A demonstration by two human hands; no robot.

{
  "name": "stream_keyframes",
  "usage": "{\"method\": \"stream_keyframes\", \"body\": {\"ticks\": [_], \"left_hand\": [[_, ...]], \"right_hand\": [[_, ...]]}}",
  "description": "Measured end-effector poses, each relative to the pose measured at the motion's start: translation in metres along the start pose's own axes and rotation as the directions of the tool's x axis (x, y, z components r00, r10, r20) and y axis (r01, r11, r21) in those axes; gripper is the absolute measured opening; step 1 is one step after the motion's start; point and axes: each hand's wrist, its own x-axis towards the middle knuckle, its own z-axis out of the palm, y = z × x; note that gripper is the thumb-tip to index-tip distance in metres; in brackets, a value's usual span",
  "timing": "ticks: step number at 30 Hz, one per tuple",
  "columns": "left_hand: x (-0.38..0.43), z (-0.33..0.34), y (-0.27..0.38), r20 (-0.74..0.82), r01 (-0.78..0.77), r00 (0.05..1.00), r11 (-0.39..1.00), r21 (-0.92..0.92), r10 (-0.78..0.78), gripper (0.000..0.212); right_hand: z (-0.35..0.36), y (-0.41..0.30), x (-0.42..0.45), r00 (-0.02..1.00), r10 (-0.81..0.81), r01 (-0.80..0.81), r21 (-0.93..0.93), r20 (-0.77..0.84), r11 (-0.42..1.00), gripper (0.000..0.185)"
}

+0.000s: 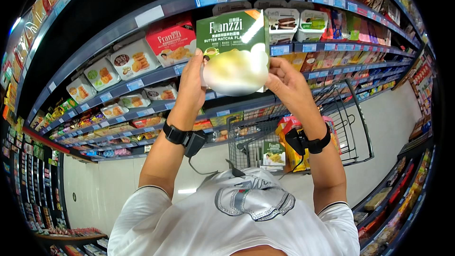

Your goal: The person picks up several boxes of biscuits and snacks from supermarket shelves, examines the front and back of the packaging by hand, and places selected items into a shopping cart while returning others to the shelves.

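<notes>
A green and white Franzzi butter matcha snack box [227, 37] is held upright in front of the shelves, a blurred patch covering its lower front. My left hand [192, 78] grips its left side, thumb on the front edge. My right hand [286, 78] holds its lower right edge with thumb and bent fingers. Behind it, to the left, a red Franzzi vanilla box [172, 41] stands on the shelf beside white biscuit packs [133, 60]. Clear-windowed Franzzi packs [282, 23] sit to the right. A similar green and white box [273, 153] lies in the shopping cart below.
The wire shopping cart [350, 121] stands below my right arm, holding red and yellow packages [293, 149]. Long shelves with price labels [135, 84] curve across the view. More stocked shelves [394, 202] are at the lower right; pale tiled floor [117, 185] shows between them.
</notes>
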Motion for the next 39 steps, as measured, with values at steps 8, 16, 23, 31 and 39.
{"method": "stream_keyframes", "body": {"ticks": [8,16,23,31,39], "left_hand": [[0.004,0.025,0.043,0.114,-0.208,0.976,0.955,0.213,0.187,0.033],[0.081,0.053,0.099,0.355,-0.514,0.856,0.692,0.508,0.375,0.043],[0.151,0.079,0.114,0.383,-0.639,0.765,0.532,0.556,0.518,0.047],[0.190,0.076,0.108,0.401,-0.680,0.670,0.300,0.669,0.624,0.045],[0.207,0.068,0.101,0.440,-0.661,0.654,0.182,0.728,0.615,0.061]], "right_hand": [[-0.025,0.000,0.029,0.998,0.066,-0.065,-0.031,0.023,0.997,0.058],[-0.069,-0.038,0.116,0.974,-0.225,0.223,-0.214,0.019,0.951,0.055],[-0.112,-0.069,0.195,0.952,-0.300,0.299,-0.427,0.067,0.853,0.056],[-0.129,-0.061,0.245,0.911,-0.405,0.394,-0.465,0.083,0.792,0.049],[-0.138,-0.045,0.271,0.937,-0.338,0.340,-0.445,0.086,0.829,0.051]]}}
